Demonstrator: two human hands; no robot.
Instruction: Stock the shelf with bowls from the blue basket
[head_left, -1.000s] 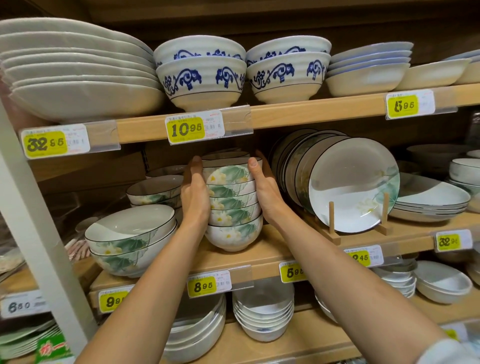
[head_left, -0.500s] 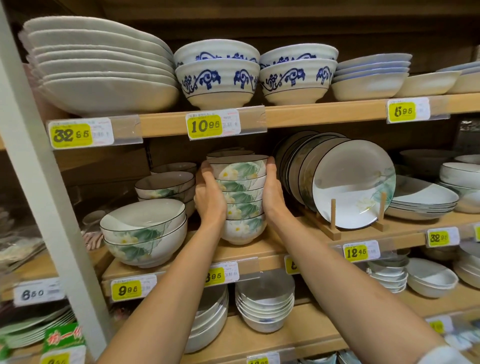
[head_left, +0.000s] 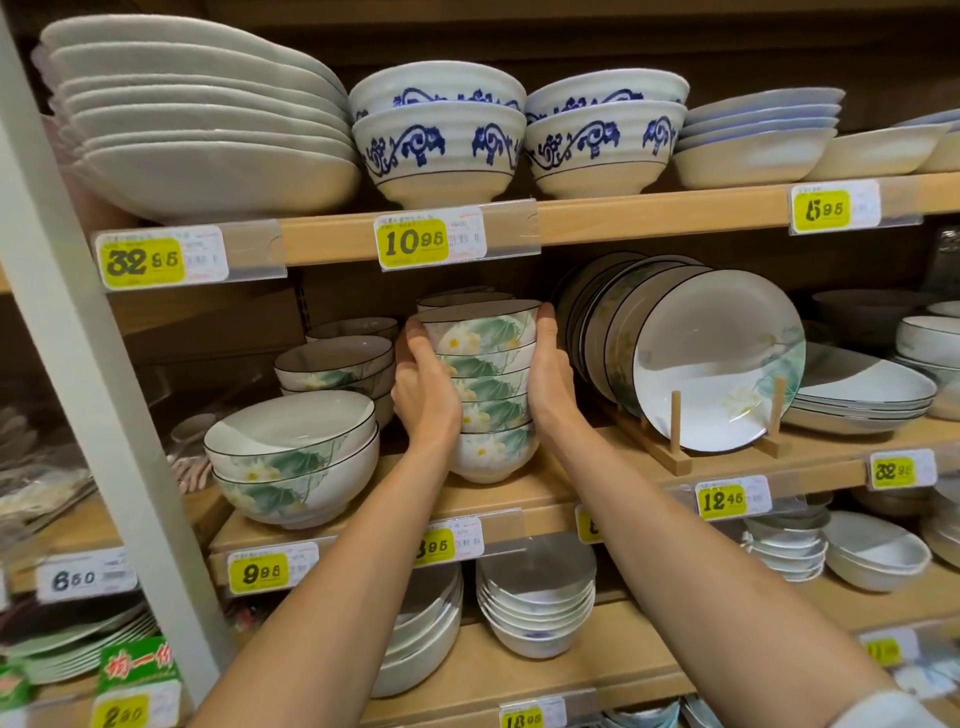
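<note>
left: two big bowls (head_left: 291, 462) and more bowls behind (head_left: 337, 364) stand near our left hand (head_left: 423, 389), narrow gap | right: upright plates (head_left: 717, 358) in wooden rack (head_left: 675, 457) just beside our right hand (head_left: 550, 379) | above: upper shelf (head_left: 649, 221) close over stack (head_left: 483, 384) | front: shelf lip (head_left: 524, 499) bare, open to us

A stack of five small bowls (head_left: 485, 387), white with green leaves, pale yellow-centred flowers and thin dark rims, stands upright and nested on the middle shelf (head_left: 524, 499). It sits near the shelf's front edge, roughly mid-width.
</note>
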